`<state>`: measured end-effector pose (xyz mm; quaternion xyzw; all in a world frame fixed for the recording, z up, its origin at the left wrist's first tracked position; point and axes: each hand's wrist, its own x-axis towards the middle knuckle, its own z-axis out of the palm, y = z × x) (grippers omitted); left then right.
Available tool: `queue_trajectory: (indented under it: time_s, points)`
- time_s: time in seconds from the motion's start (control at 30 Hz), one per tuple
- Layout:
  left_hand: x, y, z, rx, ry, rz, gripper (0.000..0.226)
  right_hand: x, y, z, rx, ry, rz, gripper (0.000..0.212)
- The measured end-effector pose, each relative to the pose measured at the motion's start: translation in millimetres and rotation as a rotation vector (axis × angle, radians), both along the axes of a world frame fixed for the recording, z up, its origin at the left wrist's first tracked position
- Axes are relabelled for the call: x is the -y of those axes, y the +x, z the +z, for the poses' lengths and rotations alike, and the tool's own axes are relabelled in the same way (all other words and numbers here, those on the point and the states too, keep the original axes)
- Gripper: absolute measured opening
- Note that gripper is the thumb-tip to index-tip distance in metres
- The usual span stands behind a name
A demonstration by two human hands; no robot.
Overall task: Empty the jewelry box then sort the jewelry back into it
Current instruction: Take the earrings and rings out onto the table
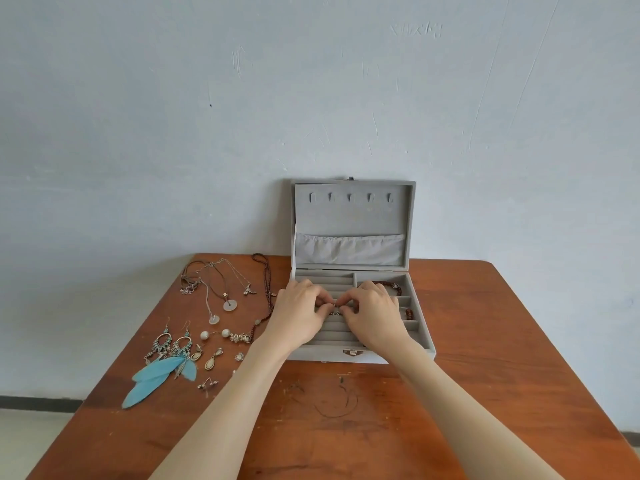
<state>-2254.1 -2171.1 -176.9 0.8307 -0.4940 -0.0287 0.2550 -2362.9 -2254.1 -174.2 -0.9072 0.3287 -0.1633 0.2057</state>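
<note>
Grey velvet jewelry box [349, 220] open; left hand [299, 311] and right hand [372, 311] pinch small rings [335, 312] over its ring rolls; advise seating each upright, fully into slot.

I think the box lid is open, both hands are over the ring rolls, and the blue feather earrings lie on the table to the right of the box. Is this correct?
One detail is wrong. The head view shows the blue feather earrings on the table to the left of the box, not the right. The lid is open, and the left hand and right hand are over the ring rolls.
</note>
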Motion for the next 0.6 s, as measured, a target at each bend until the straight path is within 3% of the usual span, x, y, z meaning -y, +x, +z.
queue_trajectory:
  time_s: [0.6]
  points:
    - [-0.4,0.0,-1.0,0.003,-0.025,0.002,0.016,1.9,3.7,-2.4,0.023,0.033,-0.009,0.021]
